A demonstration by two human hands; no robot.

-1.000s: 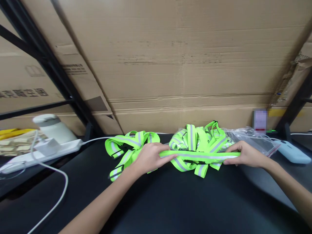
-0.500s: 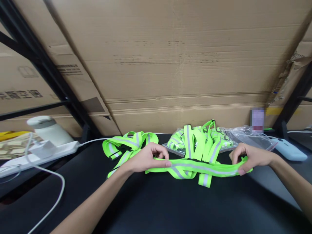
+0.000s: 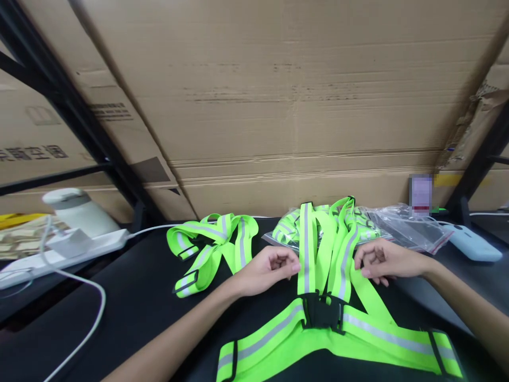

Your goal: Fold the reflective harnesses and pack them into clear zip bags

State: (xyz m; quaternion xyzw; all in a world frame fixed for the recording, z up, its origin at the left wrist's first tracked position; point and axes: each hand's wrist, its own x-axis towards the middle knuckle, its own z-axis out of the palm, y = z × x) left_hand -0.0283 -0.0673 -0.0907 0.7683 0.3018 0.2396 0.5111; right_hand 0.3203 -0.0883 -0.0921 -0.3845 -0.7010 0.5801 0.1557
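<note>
A neon green reflective harness [image 3: 382, 334] with grey stripes lies on the black table, its waist belt spread toward me. A black buckle [image 3: 323, 312] sits at the middle of the belt, and the shoulder straps [image 3: 306, 249] run back from it. My left hand [image 3: 274, 268] is beside the left strap, fingers loosely curled, thumb tip close to the strap's edge; contact is unclear. On the other side my right hand [image 3: 384, 260] hovers by the right strap, fingers bent and apart, holding nothing visible. A second green harness [image 3: 214, 233] lies in a loose heap to the left.
Behind the straps is a clear plastic bag [image 3: 284, 233] of green bands. A flattened clear bag [image 3: 417, 233] and a light blue case-like object [image 3: 475, 244] lie right. Left are a white power strip [image 3: 107, 244], a cable [image 3: 99, 313] and a white bottle [image 3: 85, 212]. Cardboard [image 3: 294, 106] stands behind.
The waist belt, earlier stretched between both hands, has been let go and lies flat nearer me with its buckle showing. My hands have moved closer together, to either side of the shoulder straps.
</note>
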